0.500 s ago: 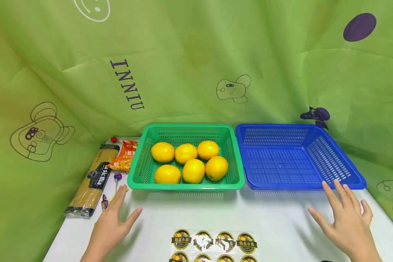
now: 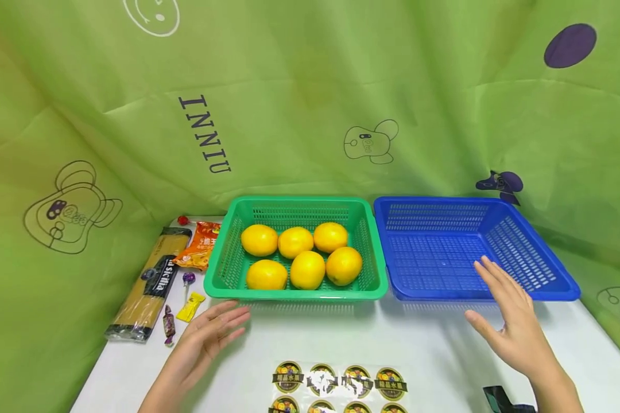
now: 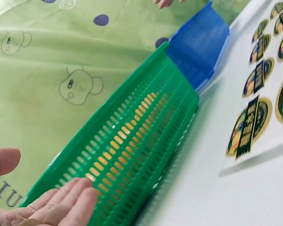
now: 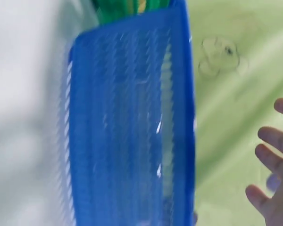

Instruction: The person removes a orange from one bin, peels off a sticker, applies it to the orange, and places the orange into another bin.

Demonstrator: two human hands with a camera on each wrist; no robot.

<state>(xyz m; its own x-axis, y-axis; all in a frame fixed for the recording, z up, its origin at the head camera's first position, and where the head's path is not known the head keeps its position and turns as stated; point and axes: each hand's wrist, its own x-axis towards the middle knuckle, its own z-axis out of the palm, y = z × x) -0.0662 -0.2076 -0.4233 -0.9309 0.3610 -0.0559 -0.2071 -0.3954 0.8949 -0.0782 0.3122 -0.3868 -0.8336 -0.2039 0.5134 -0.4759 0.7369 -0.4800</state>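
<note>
My left hand (image 2: 204,344) hovers over the white table in front of the green basket's (image 2: 295,295) near left corner, fingers extended, holding nothing. Several yellow lemon-like fruits (image 2: 307,270) lie in that basket. My right hand (image 2: 514,327) is raised before the blue basket (image 2: 475,295), which holds nothing; its fingers are straight and the thumb is spread away. In the right wrist view the right fingers (image 4: 273,141) show at the right edge, apart from the blue basket (image 4: 132,122). A sheet of round fruit stickers (image 2: 339,396) lies between the hands at the near edge.
On the left lie a pack of spaghetti (image 2: 147,287), an orange snack bag (image 2: 198,246), a lollipop (image 2: 188,279), a yellow wrapped candy (image 2: 190,307) and a dark wrapped candy (image 2: 169,326). A black object (image 2: 503,400) lies near the right forearm. A green curtain (image 2: 299,115) hangs behind the baskets.
My left hand has moved right and turned, uncovering the yellow candy. My right hand has shifted left and slightly up, its fingers now closer together. More of the black object shows.
</note>
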